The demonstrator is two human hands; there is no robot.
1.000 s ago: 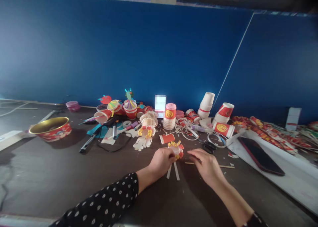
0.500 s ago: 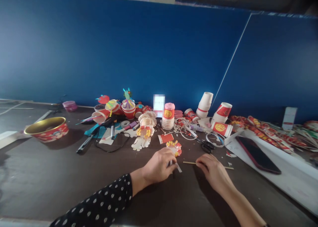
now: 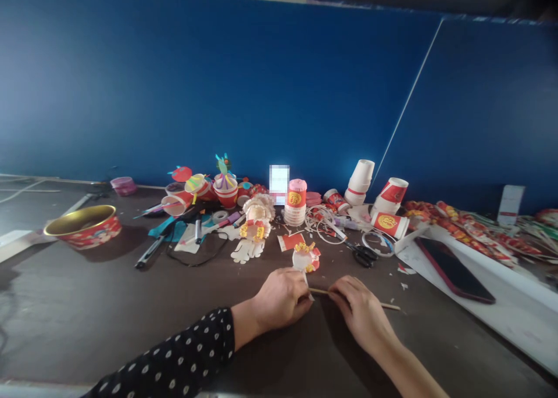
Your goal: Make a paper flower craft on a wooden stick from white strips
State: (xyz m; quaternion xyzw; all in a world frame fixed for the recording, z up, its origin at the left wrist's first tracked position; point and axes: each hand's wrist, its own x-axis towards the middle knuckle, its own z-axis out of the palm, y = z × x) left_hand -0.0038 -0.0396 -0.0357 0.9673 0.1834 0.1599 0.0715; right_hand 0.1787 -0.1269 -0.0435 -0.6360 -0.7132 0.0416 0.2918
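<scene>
My left hand [image 3: 281, 299] is closed on a narrow white strip [image 3: 306, 280], which shows at its fingertips. A thin wooden stick [image 3: 390, 307] runs under my right hand [image 3: 358, 308], whose fingers pinch it near its middle. The stick's left end reaches the strip at my left fingertips; whether the two are joined, I cannot tell. Just beyond my left hand lies a cut-paper flower [image 3: 306, 257] in red, yellow and white. Black scissors [image 3: 365, 255] rest beyond my right hand.
A red-and-gold bowl [image 3: 85, 228] stands at the left. Cups, markers and paper scraps line the blue partition [image 3: 196, 84], around a stack of paper cups [image 3: 296, 203]. To the right, a dark phone [image 3: 453, 270] lies in a white tray [image 3: 501, 322].
My right hand has moved left with the stick, bringing its end to my left fingers. The white strip now stands more upright. The paper flower has shifted slightly.
</scene>
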